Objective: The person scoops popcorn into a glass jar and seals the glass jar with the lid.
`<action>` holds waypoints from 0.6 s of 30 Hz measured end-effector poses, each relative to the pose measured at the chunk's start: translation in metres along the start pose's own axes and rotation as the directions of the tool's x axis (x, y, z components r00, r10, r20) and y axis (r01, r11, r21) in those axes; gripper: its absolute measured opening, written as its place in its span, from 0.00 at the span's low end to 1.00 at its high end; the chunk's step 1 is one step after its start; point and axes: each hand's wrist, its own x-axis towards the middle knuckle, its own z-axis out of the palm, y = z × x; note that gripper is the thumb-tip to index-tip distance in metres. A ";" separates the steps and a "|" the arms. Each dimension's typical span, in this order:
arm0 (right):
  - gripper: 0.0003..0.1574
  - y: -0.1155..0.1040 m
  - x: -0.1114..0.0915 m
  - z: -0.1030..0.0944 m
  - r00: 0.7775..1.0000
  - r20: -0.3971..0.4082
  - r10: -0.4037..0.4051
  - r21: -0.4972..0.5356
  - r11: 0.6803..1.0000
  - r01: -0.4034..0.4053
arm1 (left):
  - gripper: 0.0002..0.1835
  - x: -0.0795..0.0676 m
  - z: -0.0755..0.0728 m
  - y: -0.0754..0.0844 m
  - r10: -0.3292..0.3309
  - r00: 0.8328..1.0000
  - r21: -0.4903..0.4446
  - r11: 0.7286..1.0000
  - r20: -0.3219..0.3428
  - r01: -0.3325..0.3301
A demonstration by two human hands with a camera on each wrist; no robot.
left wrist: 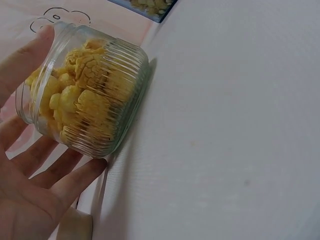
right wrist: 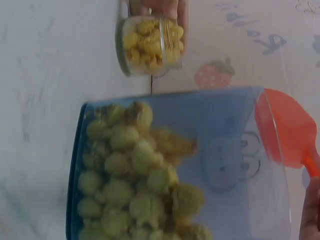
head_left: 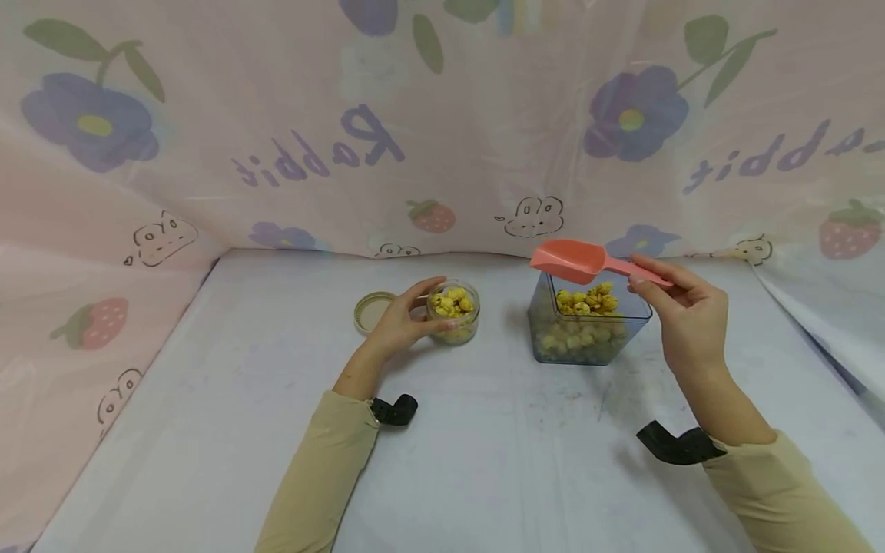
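A small ribbed glass jar (head_left: 462, 336) stands on the table, filled with yellow popcorn (left wrist: 90, 70). My left hand (head_left: 397, 326) holds it from the left, thumb by the mouth and fingers spread along the other side. In the right hand (head_left: 694, 315) a coral-pink scoop (head_left: 574, 259) is gripped by its handle. The scoop's bowl hovers over the back rim of a clear bluish square tub (head_left: 542, 311), and no popcorn shows in it. More popcorn (right wrist: 130, 180) fills the tub's lower part.
Left of the jar lies a round gold-rimmed lid (head_left: 371, 313), partly behind the left hand. A white cloth covers the table (head_left: 498, 461). Printed curtains (head_left: 470, 153) rise at the back and along both sides.
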 end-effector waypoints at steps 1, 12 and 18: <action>0.15 0.000 0.001 -0.002 1.000 -0.002 -0.002 0.008 1.000 0.002 | 0.40 0.000 0.000 0.000 0.002 1.000 -0.001 1.000 0.001 -0.002; 0.14 -0.001 0.005 -0.021 0.998 -0.037 -0.041 -0.014 0.999 0.041 | 0.40 -0.001 -0.001 0.000 0.000 1.000 -0.009 1.000 0.003 0.000; 0.15 0.000 0.007 -0.028 0.997 -0.027 -0.067 -0.041 0.997 0.066 | 0.39 -0.001 0.000 0.000 0.002 1.000 -0.012 1.000 -0.001 -0.002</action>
